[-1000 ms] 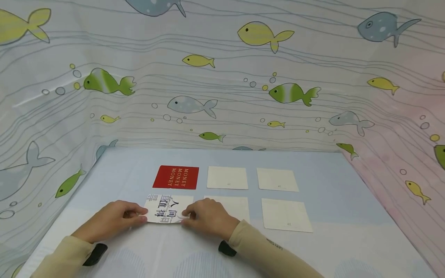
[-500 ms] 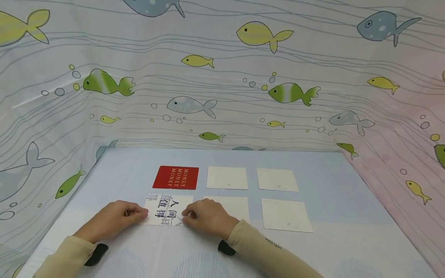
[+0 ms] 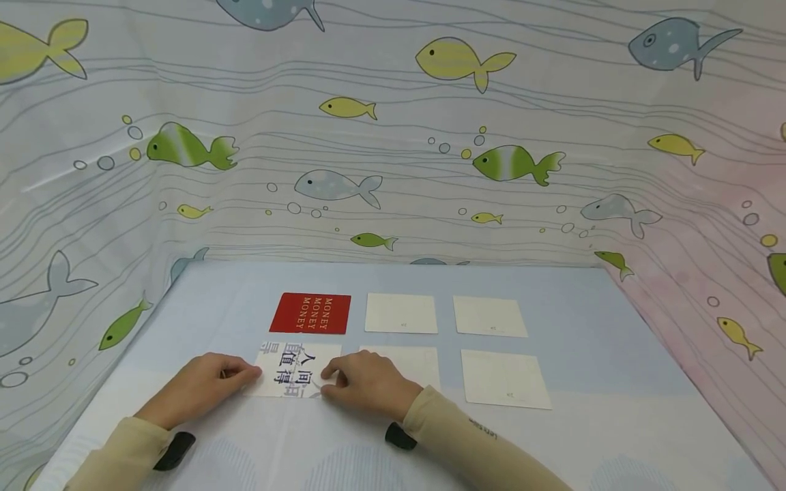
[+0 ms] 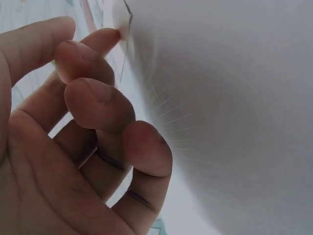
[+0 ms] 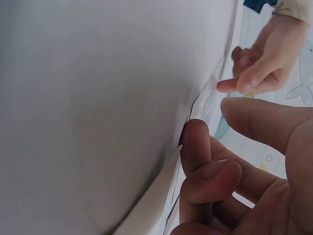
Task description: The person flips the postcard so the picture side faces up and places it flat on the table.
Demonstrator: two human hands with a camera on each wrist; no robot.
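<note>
A white card with blue and grey Chinese characters (image 3: pixel 297 372) lies flat on the table in the front row. At its left edge is my left hand (image 3: pixel 199 387); the left wrist view shows one outstretched fingertip (image 4: pixel 111 39) against the card, with the thumb apart and the other fingers loosely bent. My right hand (image 3: pixel 371 383) rests at the card's right edge, a finger touching down there and the thumb (image 5: pixel 244 120) away from it. Behind this card lies a red card (image 3: pixel 312 314) with MONEY printed in gold. The right hand partly covers a blank cream card (image 3: pixel 420 365).
Two cream cards, a middle one (image 3: pixel 402 314) and a right one (image 3: pixel 490 316), lie in the back row. Another cream card (image 3: pixel 506 379) is at the front right. The pale table (image 3: pixel 614 341) meets a fish-patterned curtain (image 3: pixel 405 136) at its back and sides.
One second ago both hands pinched the character card, its near edge slightly raised. Now it lies flat, and the thumbs have come away from it. The other cards have not moved.
</note>
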